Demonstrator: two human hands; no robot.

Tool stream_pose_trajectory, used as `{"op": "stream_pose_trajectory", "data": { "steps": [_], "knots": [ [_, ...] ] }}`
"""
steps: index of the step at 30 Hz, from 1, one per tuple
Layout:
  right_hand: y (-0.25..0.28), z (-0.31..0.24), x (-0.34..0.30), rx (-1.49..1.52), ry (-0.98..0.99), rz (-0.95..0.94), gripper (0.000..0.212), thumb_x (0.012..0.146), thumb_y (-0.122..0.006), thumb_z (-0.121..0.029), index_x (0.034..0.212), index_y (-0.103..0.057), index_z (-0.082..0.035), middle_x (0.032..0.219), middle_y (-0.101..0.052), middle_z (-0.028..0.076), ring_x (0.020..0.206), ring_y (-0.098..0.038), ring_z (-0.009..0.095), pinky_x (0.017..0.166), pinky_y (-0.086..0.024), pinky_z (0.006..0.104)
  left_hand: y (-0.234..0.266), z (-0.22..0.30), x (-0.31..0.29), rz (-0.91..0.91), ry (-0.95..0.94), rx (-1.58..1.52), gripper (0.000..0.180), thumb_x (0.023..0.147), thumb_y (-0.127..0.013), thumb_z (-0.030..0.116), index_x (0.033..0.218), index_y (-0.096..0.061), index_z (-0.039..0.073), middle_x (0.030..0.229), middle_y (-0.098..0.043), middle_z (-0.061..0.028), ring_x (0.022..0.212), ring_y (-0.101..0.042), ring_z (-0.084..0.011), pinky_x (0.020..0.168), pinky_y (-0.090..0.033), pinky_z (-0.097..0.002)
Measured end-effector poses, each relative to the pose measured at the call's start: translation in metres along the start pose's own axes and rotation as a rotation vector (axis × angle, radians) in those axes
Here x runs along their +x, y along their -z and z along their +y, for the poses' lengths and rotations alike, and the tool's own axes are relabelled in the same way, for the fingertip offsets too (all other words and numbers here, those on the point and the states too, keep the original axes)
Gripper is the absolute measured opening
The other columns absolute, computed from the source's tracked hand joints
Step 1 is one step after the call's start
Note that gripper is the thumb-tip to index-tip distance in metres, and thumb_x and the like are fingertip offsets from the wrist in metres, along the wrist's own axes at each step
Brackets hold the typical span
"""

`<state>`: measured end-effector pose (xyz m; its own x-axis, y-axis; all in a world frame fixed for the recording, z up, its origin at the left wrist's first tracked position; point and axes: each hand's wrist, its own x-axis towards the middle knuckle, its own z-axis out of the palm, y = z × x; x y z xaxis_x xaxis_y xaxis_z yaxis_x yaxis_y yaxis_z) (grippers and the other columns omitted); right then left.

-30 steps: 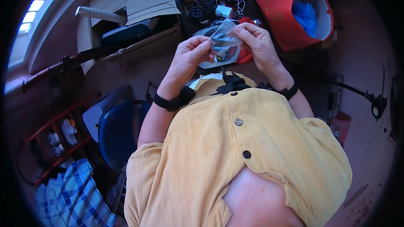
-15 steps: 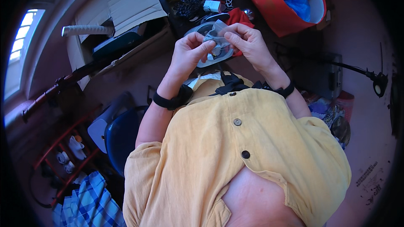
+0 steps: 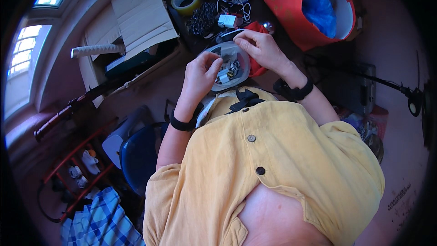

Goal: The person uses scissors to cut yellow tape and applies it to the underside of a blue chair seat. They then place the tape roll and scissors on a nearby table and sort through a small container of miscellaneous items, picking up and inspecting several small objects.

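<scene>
A clear plastic tub (image 3: 245, 75) stands at the near edge of the dark table, holding small metal and white pieces (image 3: 229, 72). At the tub's left rim is my left hand (image 3: 201, 74), its thumb and fingers curled together. Over the far right rim, my right hand (image 3: 264, 51) has its fingertips pinched together. Anything between the fingers of either hand is too small or see-through to make out. Some greyish see-through plastic (image 3: 229, 53) shows in the far part of the tub, between the two hands.
An open cardboard box (image 3: 145, 18) with a white-wrapped handle (image 3: 98, 51) stands left. Tape roll (image 3: 185, 2), dark chain-like heap (image 3: 203, 19), white adapter (image 3: 227, 21) and red cloth (image 3: 257, 65) lie around the tub. A red bag (image 3: 284, 7) stands right.
My hands held a clear plastic bag close together over the tub. They have since moved apart, the left one lower, and the tub's contents show more plainly. The view has shifted slightly.
</scene>
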<state>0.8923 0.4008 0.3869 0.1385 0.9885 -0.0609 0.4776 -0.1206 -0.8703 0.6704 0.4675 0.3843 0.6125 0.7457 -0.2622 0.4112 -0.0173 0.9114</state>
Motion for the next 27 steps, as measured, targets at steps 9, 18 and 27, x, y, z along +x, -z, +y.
{"op": "stream_pose_trajectory", "data": {
  "steps": [9, 18, 27],
  "knots": [
    [-0.019, 0.094, 0.082, -0.519, -0.038, 0.052, 0.049, 0.088, -0.073, -0.030, 0.128, -0.058, -0.007, 0.117, -0.062, 0.013, 0.110, -0.063, 0.031, 0.089, -0.052, 0.0419, -0.009, 0.005, 0.003, 0.099, -0.020, 0.107, 0.019, 0.095, -0.068, 0.019, 0.097, -0.070, 0.000, 0.069, -0.069, -0.0079, 0.054, -0.065, -0.0133, 0.054, -0.050, -0.0257],
    [-0.029, 0.109, 0.104, -0.490, -0.226, -0.050, 0.052, 0.083, -0.076, -0.037, 0.120, -0.056, -0.006, 0.107, -0.068, 0.011, 0.102, -0.067, 0.031, 0.084, -0.055, 0.0427, -0.016, 0.001, -0.002, 0.155, 0.048, 0.018, 0.016, 0.097, -0.067, 0.017, 0.099, -0.070, 0.002, 0.072, -0.066, -0.0043, 0.053, -0.058, -0.0088, 0.049, -0.044, -0.0226],
    [0.028, 0.048, 0.042, 0.868, -0.535, -0.445, 0.051, 0.100, -0.052, -0.055, 0.122, -0.063, -0.010, 0.090, -0.067, 0.001, 0.075, -0.059, 0.008, 0.065, -0.047, 0.0217, -0.007, -0.004, 0.003, 0.074, 0.096, -0.266, 0.026, 0.100, -0.062, 0.019, 0.120, -0.065, 0.004, 0.082, -0.069, -0.0046, 0.054, -0.058, -0.0068, 0.047, -0.047, -0.0201]
  ]
}}
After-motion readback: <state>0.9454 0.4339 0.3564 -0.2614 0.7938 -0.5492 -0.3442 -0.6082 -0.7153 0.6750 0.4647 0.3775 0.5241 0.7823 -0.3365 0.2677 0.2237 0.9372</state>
